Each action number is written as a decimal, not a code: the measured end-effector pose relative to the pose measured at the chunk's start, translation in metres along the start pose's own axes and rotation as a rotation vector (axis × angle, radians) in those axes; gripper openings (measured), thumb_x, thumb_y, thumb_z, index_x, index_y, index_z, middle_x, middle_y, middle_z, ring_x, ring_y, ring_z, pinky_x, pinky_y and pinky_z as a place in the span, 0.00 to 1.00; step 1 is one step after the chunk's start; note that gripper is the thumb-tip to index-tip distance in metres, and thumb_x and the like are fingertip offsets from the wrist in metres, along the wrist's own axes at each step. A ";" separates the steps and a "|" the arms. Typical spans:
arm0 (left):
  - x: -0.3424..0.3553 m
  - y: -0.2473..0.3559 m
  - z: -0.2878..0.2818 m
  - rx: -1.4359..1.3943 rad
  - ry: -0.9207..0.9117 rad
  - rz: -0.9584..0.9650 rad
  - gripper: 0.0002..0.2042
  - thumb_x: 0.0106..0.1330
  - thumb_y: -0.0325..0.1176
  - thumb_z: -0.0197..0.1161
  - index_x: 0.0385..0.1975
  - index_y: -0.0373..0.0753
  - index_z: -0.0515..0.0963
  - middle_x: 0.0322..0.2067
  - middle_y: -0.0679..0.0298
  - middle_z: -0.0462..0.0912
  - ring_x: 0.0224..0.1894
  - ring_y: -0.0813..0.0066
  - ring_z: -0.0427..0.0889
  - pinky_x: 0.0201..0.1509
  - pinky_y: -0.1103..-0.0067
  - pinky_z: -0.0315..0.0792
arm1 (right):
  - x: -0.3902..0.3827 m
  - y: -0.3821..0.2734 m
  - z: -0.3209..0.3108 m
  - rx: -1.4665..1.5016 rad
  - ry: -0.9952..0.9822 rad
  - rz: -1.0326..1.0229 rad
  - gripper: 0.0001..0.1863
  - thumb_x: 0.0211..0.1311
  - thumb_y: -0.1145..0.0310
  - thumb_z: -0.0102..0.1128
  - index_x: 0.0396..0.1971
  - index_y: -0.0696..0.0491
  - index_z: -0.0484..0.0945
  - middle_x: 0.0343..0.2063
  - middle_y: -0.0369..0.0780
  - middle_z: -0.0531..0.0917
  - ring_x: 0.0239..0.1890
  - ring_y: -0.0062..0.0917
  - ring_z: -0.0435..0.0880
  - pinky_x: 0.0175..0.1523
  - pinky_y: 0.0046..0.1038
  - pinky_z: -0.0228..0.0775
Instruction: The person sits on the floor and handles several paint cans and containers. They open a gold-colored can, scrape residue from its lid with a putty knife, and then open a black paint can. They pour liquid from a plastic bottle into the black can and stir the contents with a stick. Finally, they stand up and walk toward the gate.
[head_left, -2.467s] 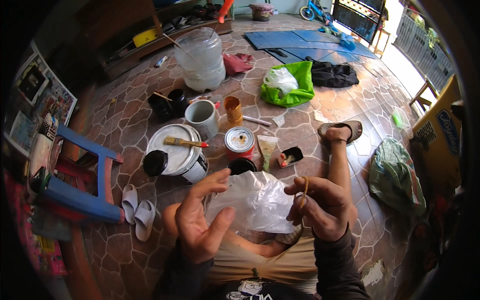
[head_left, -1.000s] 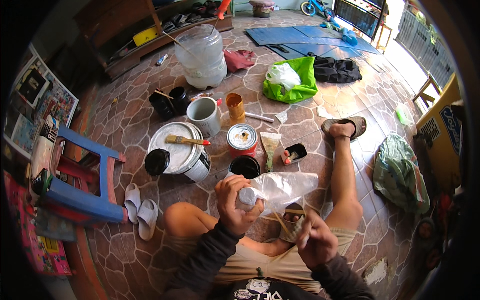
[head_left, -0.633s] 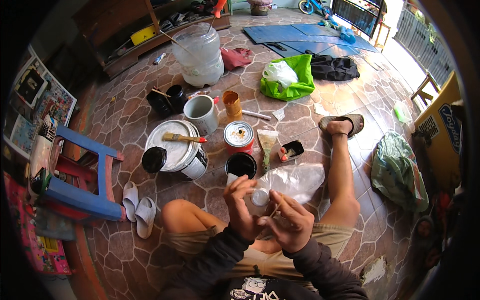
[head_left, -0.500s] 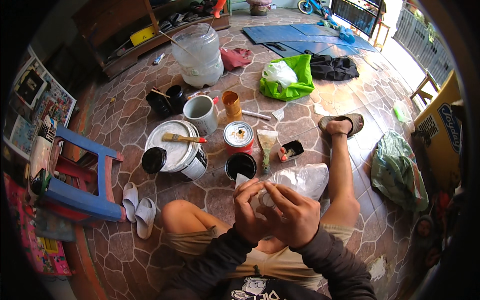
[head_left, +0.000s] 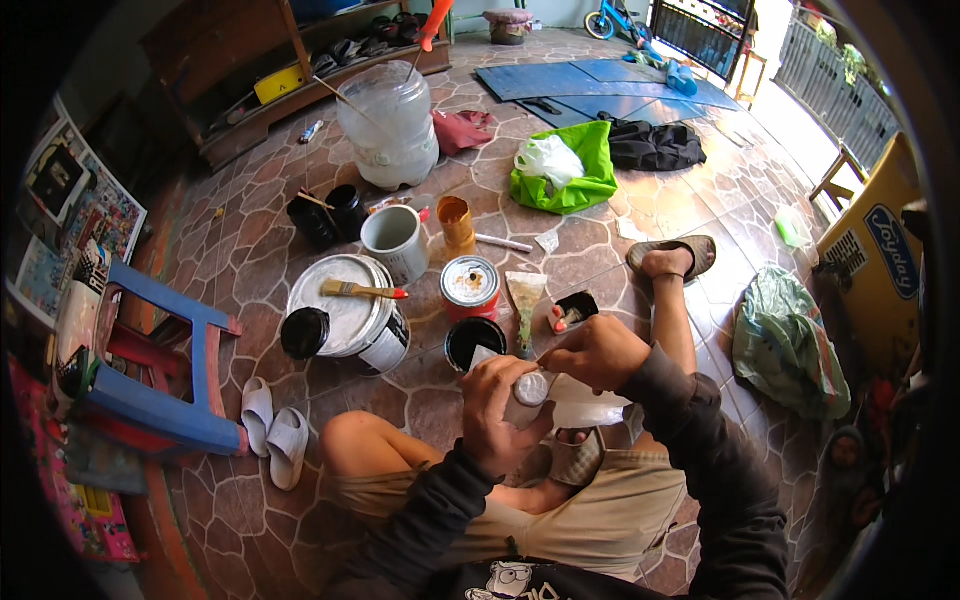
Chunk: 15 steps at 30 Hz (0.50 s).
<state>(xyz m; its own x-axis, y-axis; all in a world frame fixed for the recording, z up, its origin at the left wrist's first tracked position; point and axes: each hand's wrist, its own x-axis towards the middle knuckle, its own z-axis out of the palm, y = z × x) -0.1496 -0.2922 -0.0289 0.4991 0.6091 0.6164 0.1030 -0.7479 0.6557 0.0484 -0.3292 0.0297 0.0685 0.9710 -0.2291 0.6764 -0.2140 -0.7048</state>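
Clear plastic bag (head_left: 585,408) mostly hidden, both hands (head_left: 560,385) bunching it

On the stone-patterned floor (head_left: 250,260) we see a white paint bucket (head_left: 345,318) with a paintbrush (head_left: 362,291) lying across its lid, and a round black lid (head_left: 304,333) just beside it. Behind stand a grey-white cup (head_left: 394,241), an orange cup (head_left: 457,224) and a big clear water jug (head_left: 388,125). A red-rimmed paint tin (head_left: 470,287) sits near an open black tin (head_left: 474,340). We also see a green bag (head_left: 566,168), a blue stool (head_left: 165,365) and a pair of white slippers (head_left: 273,440) beside it
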 end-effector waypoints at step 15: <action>0.000 -0.015 -0.011 -0.065 -0.006 -0.078 0.23 0.47 0.33 0.71 0.44 0.38 0.75 0.44 0.56 0.78 0.47 0.55 0.77 0.56 0.65 0.68 | -0.081 -0.024 0.050 -0.467 0.425 -0.800 0.22 0.44 0.70 0.66 0.44 0.56 0.82 0.39 0.37 0.81 0.32 0.22 0.77 0.31 0.24 0.72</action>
<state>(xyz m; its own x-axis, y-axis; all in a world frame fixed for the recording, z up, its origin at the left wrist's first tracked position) -0.1609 -0.2779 -0.0339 0.4972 0.6627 0.5600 0.0858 -0.6799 0.7283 -0.0100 -0.4080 0.0312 -0.3362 0.7880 0.5157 0.8502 0.4895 -0.1937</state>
